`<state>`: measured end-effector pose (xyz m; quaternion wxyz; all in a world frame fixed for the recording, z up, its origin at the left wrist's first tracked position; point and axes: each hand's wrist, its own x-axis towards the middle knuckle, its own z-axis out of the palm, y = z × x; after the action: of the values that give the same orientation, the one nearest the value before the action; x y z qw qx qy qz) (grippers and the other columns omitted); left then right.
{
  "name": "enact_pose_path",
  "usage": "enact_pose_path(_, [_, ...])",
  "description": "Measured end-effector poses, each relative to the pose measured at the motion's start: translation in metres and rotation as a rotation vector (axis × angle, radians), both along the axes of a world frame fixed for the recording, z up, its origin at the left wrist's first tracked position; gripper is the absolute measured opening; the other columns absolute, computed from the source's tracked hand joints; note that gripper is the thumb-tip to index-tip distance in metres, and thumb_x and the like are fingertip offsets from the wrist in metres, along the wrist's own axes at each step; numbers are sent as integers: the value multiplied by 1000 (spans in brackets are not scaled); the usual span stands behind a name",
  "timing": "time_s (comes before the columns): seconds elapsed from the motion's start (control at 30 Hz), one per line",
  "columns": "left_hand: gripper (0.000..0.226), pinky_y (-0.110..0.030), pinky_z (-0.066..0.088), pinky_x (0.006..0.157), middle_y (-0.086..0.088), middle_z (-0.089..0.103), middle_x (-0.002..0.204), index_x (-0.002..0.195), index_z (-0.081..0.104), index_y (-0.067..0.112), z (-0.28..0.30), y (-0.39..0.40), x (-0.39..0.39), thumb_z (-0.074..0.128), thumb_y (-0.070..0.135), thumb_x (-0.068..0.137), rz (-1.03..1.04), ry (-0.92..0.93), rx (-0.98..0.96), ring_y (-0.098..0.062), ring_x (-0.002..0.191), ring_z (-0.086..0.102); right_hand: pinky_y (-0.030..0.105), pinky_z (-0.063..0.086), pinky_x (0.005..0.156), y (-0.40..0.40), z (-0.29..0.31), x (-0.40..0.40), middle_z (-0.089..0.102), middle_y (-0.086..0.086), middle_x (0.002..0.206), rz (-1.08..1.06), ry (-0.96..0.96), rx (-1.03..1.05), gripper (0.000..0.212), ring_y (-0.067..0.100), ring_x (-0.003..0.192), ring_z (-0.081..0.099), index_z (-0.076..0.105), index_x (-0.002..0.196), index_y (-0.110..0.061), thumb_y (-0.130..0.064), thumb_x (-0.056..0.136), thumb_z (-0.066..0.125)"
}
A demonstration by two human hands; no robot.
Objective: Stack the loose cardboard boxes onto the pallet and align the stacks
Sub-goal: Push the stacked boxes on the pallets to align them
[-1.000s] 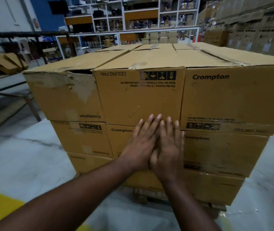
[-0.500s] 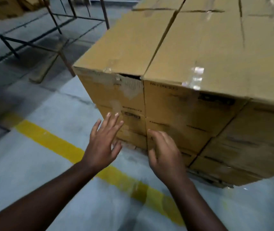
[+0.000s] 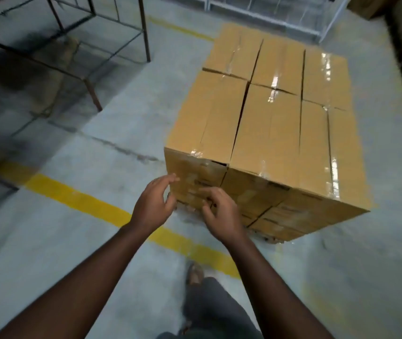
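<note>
A block of taped brown cardboard boxes (image 3: 268, 123) stands stacked several layers high on a pallet (image 3: 266, 237), of which only a sliver shows under the near edge. Its top layer forms a flat surface of several boxes. My left hand (image 3: 152, 204) hovers in front of the stack's near left corner, fingers loosely bent, holding nothing. Beside it, my right hand (image 3: 219, 211) also floats free with relaxed curled fingers, just short of the lower boxes' front face. Neither hand touches the cardboard.
A yellow floor line (image 3: 92, 206) runs diagonally across the grey concrete under my arms. A dark metal frame rack (image 3: 92, 55) stands at the upper left. White shelving (image 3: 268, 15) lies behind the stack. My foot (image 3: 195, 274) and trouser leg show below.
Both hands came off the front of the boxes, where they had pressed flat. I have stepped back and the view has tilted down onto the top of the stack.
</note>
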<state>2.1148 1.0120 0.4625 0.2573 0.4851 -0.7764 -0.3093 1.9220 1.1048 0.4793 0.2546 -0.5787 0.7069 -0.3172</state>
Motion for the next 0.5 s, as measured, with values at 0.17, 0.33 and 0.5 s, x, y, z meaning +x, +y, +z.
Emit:
enact_pose_path(0.17, [40,-38,48,109,4,66,136,132,65,22,-19,-58,20,63,7,95,-14,32,81,-18,128,59,29,54,94,-18,-5,-10,64,-19,126,-116,-32,4,31,1,116,60,67,128,-32,-33,100,54])
enact_pose_path(0.33, [35,-22,44,103,13,66,130,130,66,24,-10,-142,40,68,14,96,2,76,151,-4,122,59,24,51,96,-103,-5,17,61,-20,134,-60,-336,259,35,0,125,57,62,133,-39,-31,100,67])
enact_pose_path(0.5, [36,-19,42,102,16,64,130,132,66,26,7,-241,84,69,20,97,-50,51,199,1,122,56,12,48,83,-241,17,65,68,-14,124,-148,-386,178,29,-5,110,63,68,129,-24,-19,100,66])
